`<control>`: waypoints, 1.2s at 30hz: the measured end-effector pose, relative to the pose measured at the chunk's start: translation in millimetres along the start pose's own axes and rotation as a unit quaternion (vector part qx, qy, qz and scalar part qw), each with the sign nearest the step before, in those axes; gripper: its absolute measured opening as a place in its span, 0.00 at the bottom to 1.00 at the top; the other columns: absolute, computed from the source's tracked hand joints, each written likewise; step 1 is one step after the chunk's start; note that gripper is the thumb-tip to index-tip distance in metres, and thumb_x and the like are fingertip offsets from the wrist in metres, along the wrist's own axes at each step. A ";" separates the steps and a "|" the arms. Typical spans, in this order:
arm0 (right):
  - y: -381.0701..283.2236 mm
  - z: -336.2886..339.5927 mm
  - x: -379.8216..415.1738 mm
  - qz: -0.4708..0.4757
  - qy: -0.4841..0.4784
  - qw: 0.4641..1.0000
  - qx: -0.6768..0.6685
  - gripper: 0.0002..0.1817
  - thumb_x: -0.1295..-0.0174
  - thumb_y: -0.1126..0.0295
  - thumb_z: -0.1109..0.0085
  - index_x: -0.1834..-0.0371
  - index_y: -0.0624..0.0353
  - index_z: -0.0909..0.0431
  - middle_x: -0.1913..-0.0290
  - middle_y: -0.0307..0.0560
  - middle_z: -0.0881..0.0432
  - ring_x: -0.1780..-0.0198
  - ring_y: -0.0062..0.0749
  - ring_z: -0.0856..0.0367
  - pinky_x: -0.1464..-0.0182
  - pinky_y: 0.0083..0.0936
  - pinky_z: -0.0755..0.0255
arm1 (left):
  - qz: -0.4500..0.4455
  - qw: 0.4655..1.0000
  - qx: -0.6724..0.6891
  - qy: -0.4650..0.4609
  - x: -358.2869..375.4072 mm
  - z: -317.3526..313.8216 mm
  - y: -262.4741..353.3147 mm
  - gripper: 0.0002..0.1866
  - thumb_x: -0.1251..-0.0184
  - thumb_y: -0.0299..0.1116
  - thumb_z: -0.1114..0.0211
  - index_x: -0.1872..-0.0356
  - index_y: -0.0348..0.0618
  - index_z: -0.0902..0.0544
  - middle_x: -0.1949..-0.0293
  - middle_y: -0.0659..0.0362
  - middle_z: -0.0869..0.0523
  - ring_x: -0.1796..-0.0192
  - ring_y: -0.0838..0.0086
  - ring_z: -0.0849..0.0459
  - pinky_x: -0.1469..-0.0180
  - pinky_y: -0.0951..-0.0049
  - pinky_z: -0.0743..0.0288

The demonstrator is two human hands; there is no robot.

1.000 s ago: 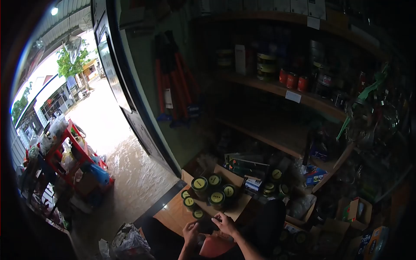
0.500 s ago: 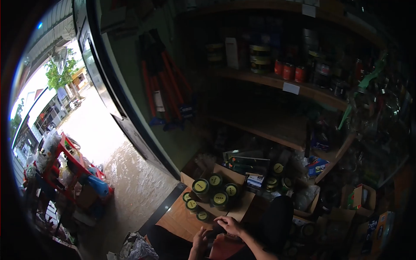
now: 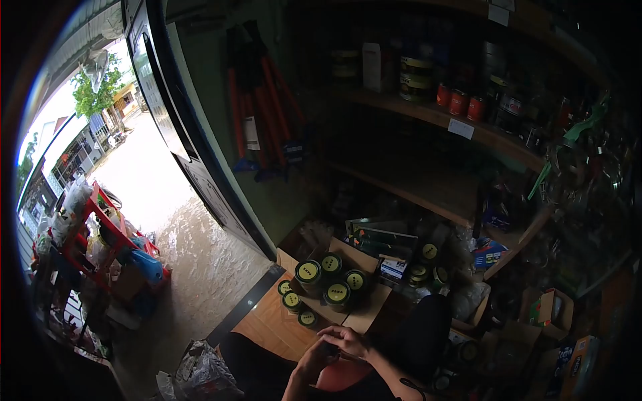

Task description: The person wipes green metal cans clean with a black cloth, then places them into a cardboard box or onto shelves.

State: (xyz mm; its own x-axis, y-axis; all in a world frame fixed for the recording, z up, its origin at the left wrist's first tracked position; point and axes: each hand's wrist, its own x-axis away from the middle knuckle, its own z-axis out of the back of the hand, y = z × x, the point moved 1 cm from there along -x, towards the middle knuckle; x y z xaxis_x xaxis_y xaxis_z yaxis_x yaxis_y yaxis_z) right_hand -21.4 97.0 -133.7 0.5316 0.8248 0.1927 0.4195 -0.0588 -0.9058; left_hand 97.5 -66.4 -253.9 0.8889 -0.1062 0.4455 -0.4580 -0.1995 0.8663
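My left hand (image 3: pixel 315 357) and my right hand (image 3: pixel 349 340) meet in front of my lap, their fingers curled together. What they hold, if anything, is hidden. Just beyond them an open cardboard box (image 3: pixel 372 310) carries several dark tins (image 3: pixel 337 294) with yellow lids, standing upright. Smaller yellow-lidded tins (image 3: pixel 291 302) stand along its left side on a tan floor (image 3: pixel 271 327). Neither hand touches the tins.
Wooden shelves (image 3: pixel 401 184) rise ahead, with red cans (image 3: pixel 459 102) and larger tins above. More boxes (image 3: pixel 555 314) crowd the right. A crumpled plastic bag (image 3: pixel 207 371) lies at left. The door (image 3: pixel 157 100) stands open to the street beside a red rack (image 3: pixel 100 214).
My hands have come together; they were slightly apart before, with the right fingers stretched further out. The camera view has shifted a little. The tins have stayed in place.
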 end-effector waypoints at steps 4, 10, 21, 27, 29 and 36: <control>3.1 -0.9 2.2 -0.018 -0.010 0.999 0.046 0.15 0.21 0.64 0.41 0.40 0.60 0.17 0.56 0.38 0.13 0.54 0.18 0.17 0.48 0.19 0.23 | -0.191 0.862 -0.466 -0.063 8.3 0.9 -0.4 0.17 0.29 0.32 0.29 0.42 0.45 0.18 0.47 0.59 0.13 0.47 0.79 0.15 0.47 0.75 0.20; 12.1 14.2 -4.6 0.077 0.112 0.982 0.130 0.13 0.23 0.66 0.40 0.44 0.60 0.15 0.56 0.39 0.12 0.54 0.20 0.15 0.48 0.22 0.22 | -0.013 0.992 0.100 0.076 8.2 3.7 -5.9 0.09 0.24 0.36 0.33 0.48 0.49 0.18 0.59 0.62 0.14 0.55 0.73 0.15 0.51 0.70 0.19; 36.7 32.4 0.5 -0.024 0.093 0.916 0.389 0.17 0.28 0.65 0.45 0.43 0.60 0.15 0.51 0.53 0.09 0.49 0.42 0.10 0.45 0.32 0.20 | -0.102 0.846 0.392 0.347 20.4 15.4 25.8 0.09 0.22 0.31 0.39 0.47 0.39 0.21 0.57 0.57 0.14 0.57 0.69 0.14 0.49 0.66 0.18; 45.8 17.2 1.5 -0.091 -0.168 0.916 0.352 0.12 0.32 0.66 0.44 0.52 0.56 0.13 0.58 0.53 0.10 0.58 0.43 0.09 0.53 0.40 0.19 | -0.167 0.950 -0.042 0.262 31.1 -59.4 147.9 0.10 0.27 0.26 0.36 0.48 0.37 0.18 0.61 0.55 0.12 0.65 0.68 0.12 0.61 0.68 0.19; 37.5 19.6 0.4 -0.041 -0.176 0.926 0.332 0.12 0.32 0.66 0.44 0.53 0.57 0.14 0.59 0.53 0.10 0.59 0.43 0.10 0.53 0.39 0.19 | -0.129 0.918 -0.330 0.177 32.2 -98.2 179.6 0.14 0.30 0.29 0.35 0.45 0.43 0.16 0.59 0.47 0.09 0.58 0.51 0.09 0.56 0.58 0.16; 6.5 31.8 1.6 0.081 -0.064 0.909 0.403 0.11 0.33 0.67 0.43 0.53 0.57 0.14 0.59 0.52 0.11 0.59 0.42 0.11 0.55 0.38 0.20 | -0.085 0.838 -0.535 0.075 54.9 -158.4 204.3 0.12 0.30 0.34 0.39 0.48 0.48 0.17 0.60 0.47 0.09 0.56 0.43 0.11 0.55 0.44 0.17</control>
State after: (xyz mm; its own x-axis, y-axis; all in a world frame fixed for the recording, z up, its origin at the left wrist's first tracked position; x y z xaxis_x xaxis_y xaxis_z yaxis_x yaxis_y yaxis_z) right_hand -41.3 115.9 -151.2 0.4262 0.9040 0.0334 -0.3592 0.2030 -0.9109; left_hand 53.3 41.3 -16.6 0.9680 -0.0248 0.2497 -0.1322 0.7954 0.5914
